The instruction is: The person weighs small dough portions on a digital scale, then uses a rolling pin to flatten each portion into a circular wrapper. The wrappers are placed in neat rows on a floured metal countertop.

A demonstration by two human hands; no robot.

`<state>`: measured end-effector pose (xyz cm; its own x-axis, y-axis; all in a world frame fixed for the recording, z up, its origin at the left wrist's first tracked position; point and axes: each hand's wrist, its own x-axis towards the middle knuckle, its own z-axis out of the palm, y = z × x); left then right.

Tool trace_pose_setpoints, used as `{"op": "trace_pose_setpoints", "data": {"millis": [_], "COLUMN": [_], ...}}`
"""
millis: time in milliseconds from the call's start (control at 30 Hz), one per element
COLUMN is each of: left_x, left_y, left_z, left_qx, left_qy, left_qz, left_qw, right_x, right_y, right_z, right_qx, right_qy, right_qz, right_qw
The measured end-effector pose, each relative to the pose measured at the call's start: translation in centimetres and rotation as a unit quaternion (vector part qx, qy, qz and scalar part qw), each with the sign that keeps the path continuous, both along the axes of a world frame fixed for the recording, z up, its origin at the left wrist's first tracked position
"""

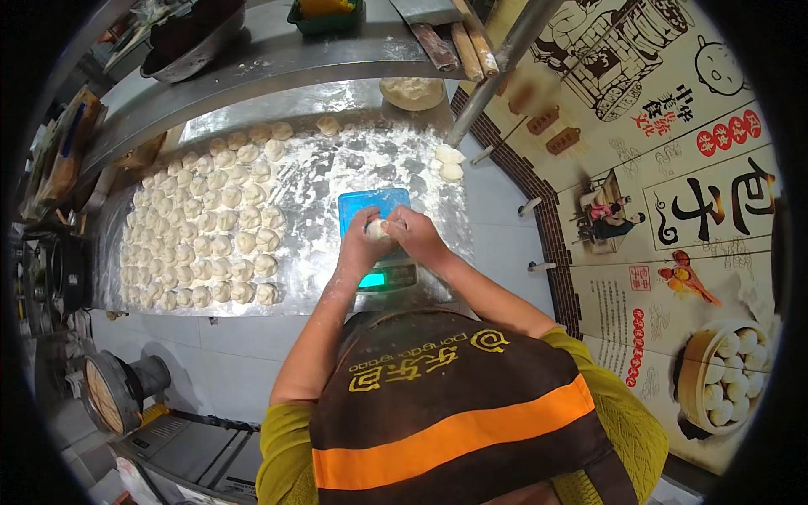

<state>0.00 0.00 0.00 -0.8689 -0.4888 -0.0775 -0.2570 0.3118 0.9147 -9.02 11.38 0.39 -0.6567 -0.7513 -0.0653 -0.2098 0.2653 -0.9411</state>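
Dark apron [454,412] nearest, the left hand [364,241] and right hand [419,239] have fingers [406,216] curled snugly round pale dough [378,229], which hard pinching might tear.

Bright, even light on the floury bench [316,215], the steel shelf [278,63] bowing into a fisheye curve, the scale display [372,280] glowing blue-green, black vignette swallowing the corners!

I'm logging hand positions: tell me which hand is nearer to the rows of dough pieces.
Left. The left hand is to the right of the rows of dough pieces; the right hand is farther right, past the left.
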Motion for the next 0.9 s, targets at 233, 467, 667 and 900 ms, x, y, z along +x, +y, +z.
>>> {"op": "trace_pose_setpoints", "data": {"millis": [233, 467, 667, 900], "left_x": [0.4, -0.1, -1.1, -1.0], "left_y": [-1.1, -1.5, -1.0, -2.2], "left_z": [-0.6, 1.9, -0.8, 0.2], "left_qx": [-0.039, 0.183, -0.297, -0.269], "left_qy": [-0.035, -0.101, -0.032, 0.070], "left_qz": [-0.107, -0.146, -0.154, -0.089], "left_qw": [0.993, 0.967, 0.942, 0.957], "right_x": [-0.3, -6.2, -4.9, -3.3], "right_y": [-0.2, 3.8, 4.2, 5.1], "right_z": [1.3, -4.9, -0.2, 1.6], "right_qx": [0.012, 0.064, -0.066, -0.055], "right_qy": [0.096, 0.167, -0.289, -0.362], "right_qz": [0.080, -0.099, -0.169, -0.165], "right_qw": [0.992, 0.979, 0.940, 0.916]}}
